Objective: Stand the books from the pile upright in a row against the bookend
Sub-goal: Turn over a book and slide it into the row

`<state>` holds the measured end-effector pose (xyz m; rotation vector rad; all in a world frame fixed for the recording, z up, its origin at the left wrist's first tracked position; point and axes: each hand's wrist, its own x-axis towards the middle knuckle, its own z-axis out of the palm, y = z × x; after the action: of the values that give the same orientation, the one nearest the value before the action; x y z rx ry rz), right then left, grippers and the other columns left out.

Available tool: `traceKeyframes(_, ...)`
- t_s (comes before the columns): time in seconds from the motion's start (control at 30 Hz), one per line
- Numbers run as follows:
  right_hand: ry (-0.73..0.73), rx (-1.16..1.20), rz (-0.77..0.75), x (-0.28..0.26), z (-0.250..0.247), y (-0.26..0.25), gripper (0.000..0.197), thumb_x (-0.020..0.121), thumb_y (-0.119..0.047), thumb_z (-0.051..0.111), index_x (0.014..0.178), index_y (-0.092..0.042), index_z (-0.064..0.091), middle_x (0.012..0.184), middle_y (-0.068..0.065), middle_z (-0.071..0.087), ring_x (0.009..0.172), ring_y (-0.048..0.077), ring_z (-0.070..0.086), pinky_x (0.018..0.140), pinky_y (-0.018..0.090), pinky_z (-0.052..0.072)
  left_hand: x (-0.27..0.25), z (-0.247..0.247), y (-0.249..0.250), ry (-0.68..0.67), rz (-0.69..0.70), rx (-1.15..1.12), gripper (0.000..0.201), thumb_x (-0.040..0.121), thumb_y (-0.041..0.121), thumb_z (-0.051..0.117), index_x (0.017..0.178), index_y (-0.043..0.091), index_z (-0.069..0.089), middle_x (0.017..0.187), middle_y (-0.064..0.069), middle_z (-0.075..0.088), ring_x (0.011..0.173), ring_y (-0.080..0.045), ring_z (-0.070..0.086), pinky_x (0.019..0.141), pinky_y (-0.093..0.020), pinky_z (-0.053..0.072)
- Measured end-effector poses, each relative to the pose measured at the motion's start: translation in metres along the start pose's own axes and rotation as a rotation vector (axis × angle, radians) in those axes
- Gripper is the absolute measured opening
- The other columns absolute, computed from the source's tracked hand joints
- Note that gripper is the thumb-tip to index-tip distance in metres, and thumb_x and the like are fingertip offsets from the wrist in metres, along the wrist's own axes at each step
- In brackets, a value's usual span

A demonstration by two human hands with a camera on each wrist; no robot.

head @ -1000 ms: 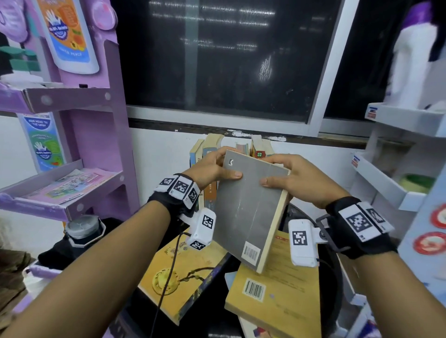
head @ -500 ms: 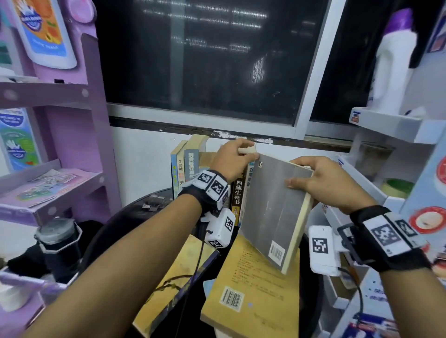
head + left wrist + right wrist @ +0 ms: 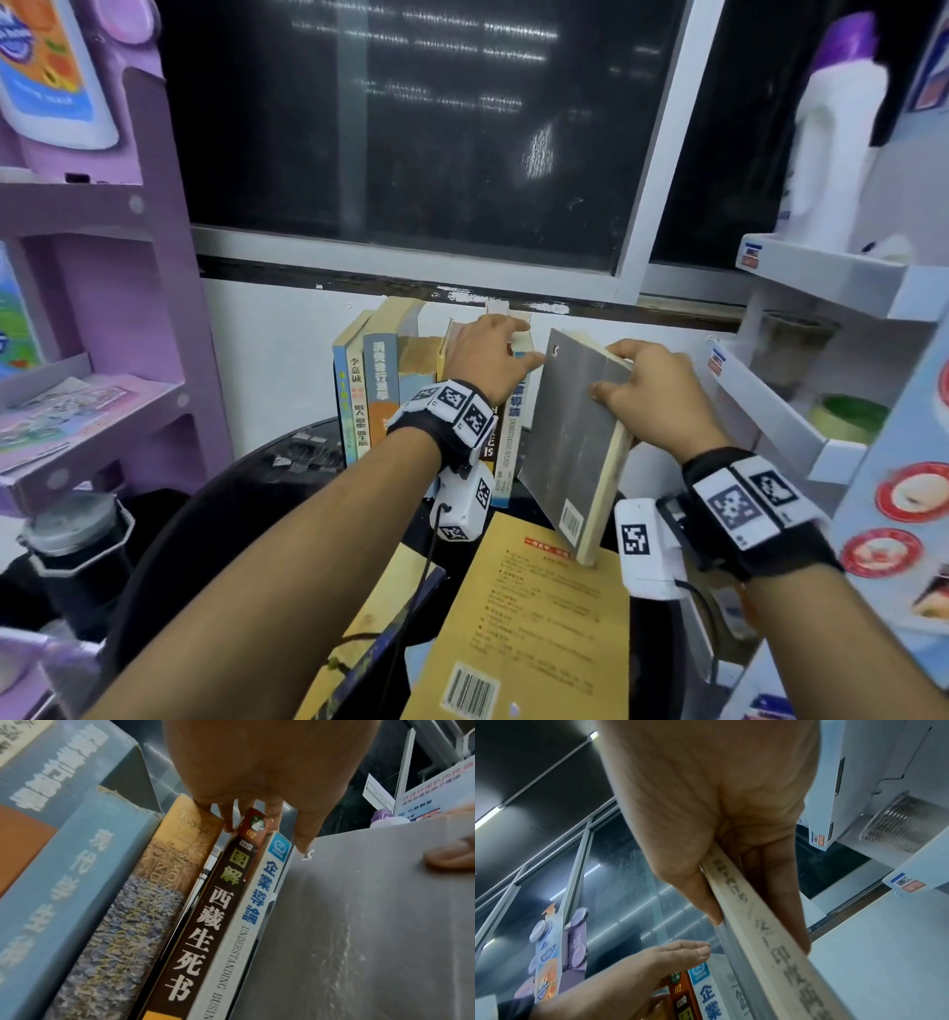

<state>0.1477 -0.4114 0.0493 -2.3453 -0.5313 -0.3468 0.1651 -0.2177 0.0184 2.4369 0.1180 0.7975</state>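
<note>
Under the left hand (image 3: 488, 354) stands the row of upright books (image 3: 382, 390), spines facing the person. The fingers lie fairly straight across the tops of the row's right-hand books; the left wrist view shows fingertips (image 3: 228, 821) behind the brown-spined book (image 3: 218, 902) and beside the white-and-blue business book (image 3: 246, 919). They look to be steadying the row, not gripping it. The bookend itself cannot be made out.

Just right of that hand, the grey-covered paperback (image 3: 577, 437) hangs tilted, its top near the end of the row, its lower corner over the yellow book (image 3: 534, 616) of the flat pile below both wrists. It seems a light, thin softcover, stiff enough to stand but likely to flex or slide on its smooth cover. A pinch across the thickness near the top, as it is held now, suits lowering it in; a hold lower down might foul the neighbouring book.

The right hand (image 3: 649, 395) clamps it so: thumb (image 3: 706, 896) on the grey cover, fingers behind the far cover, the pale spine running out between them. The wrist is raised, palm turned toward the row.
</note>
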Motion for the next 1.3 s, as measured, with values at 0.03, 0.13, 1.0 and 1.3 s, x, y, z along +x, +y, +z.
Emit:
traceKeyframes(0.03,0.005,0.0,0.006,0.004,0.005,0.0,0.018,0.085,-0.018,0.066,0.102,-0.025,0.066,0.09,0.01,0.068,0.073,0.028,0.068,0.066,0.042,0.061,0.002,0.001,-0.001,-0.008,0.011,0.015,0.051,0.085,0.049,0.06,0.13,0.026,0.056,0.141,0.001,0.047,0.126,-0.023,0.044,0.107,-0.041,0.036)
traceKeyframes(0.13,0.026,-0.009,0.02,0.015,0.017,-0.001,0.021,0.084,-0.017,0.064,0.104,-0.02,0.067,0.09,0.012,0.066,0.079,0.033,0.066,0.07,0.046,0.06,0.006,0.005,-0.006,-0.01,0.029,0.054,0.049,0.087,0.05,0.058,0.131,0.027,0.055,0.144,0.003,0.043,0.127,-0.021,0.044,0.106,-0.037,0.035)
traceKeyframes(1.0,0.048,0.015,0.019,0.068,0.089,0.011,0.033,0.092,-0.028,0.062,0.123,-0.018,0.062,0.11,0.012,0.068,0.099,0.032,0.062,0.079,0.031,0.046,0.001,0.004,-0.021,0.015,0.144,0.113,0.036,0.093,0.05,0.048,0.125,0.036,0.056,0.147,0.012,0.04,0.128,-0.013,0.044,0.094,-0.034,0.041)
traceKeyframes(1.3,-0.088,0.158,0.009,0.061,0.087,0.021,0.05,0.09,-0.024,0.06,0.138,-0.029,0.045,0.103,0.004,0.066,0.087,0.02,0.063,0.066,0.022,0.048,0.002,0.004,-0.024,-0.004,0.161,0.106,0.036,0.094,0.05,0.046,0.125,0.035,0.056,0.147,0.013,0.039,0.128,-0.012,0.044,0.093,-0.034,0.041)
